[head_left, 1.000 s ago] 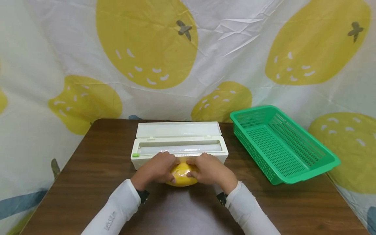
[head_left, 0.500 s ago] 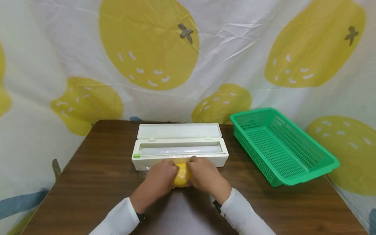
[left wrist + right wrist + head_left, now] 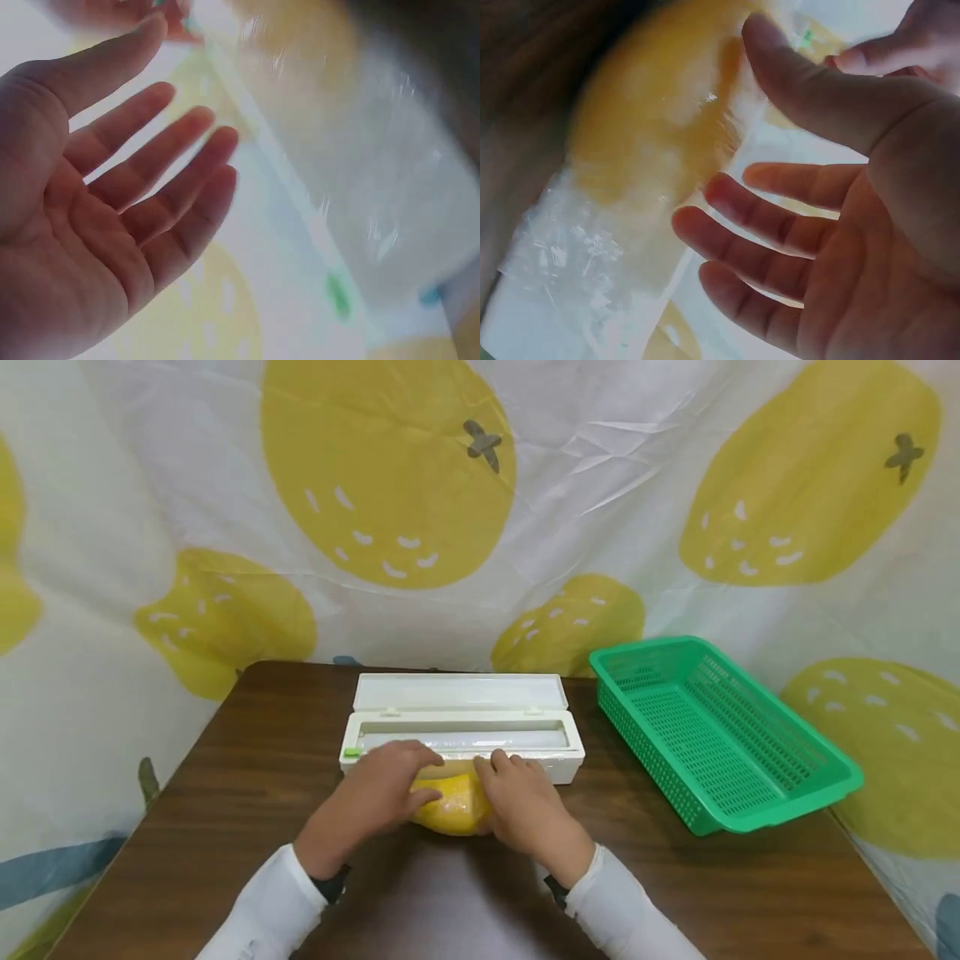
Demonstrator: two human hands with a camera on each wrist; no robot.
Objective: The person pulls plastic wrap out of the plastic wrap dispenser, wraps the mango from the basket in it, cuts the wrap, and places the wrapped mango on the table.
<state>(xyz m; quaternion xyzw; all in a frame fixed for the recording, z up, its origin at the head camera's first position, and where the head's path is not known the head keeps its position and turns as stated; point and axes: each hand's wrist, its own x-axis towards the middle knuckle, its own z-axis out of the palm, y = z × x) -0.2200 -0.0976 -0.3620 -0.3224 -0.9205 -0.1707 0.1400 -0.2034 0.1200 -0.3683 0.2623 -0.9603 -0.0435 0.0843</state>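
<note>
A rounded yellow thing (image 3: 453,807), shiny under clear plastic film, lies at the front of the white cling film dispenser (image 3: 461,693); its exact kind I cannot tell. My left hand (image 3: 371,793) is at its left side, thumb over its top. In the left wrist view those fingers are spread and loosely bent, with nothing between them. At the right side is my right hand (image 3: 528,802). The right wrist view has its thumb by the yellow thing and its fingers lightly bent. Crinkled film (image 3: 562,247) hangs beside the yellow thing there.
The dispenser's lid stands raised, with the film roll (image 3: 465,740) inside and a green slider (image 3: 352,752) at its left end. A green perforated basket (image 3: 720,735) sits at the right of the brown wooden table (image 3: 225,802). A fruit-print cloth (image 3: 420,627) hangs behind.
Both hands were close around the yellow thing. My left hand has since drawn back to the left and its fingers have opened, so more of the yellow thing shows. The right hand has stayed near it.
</note>
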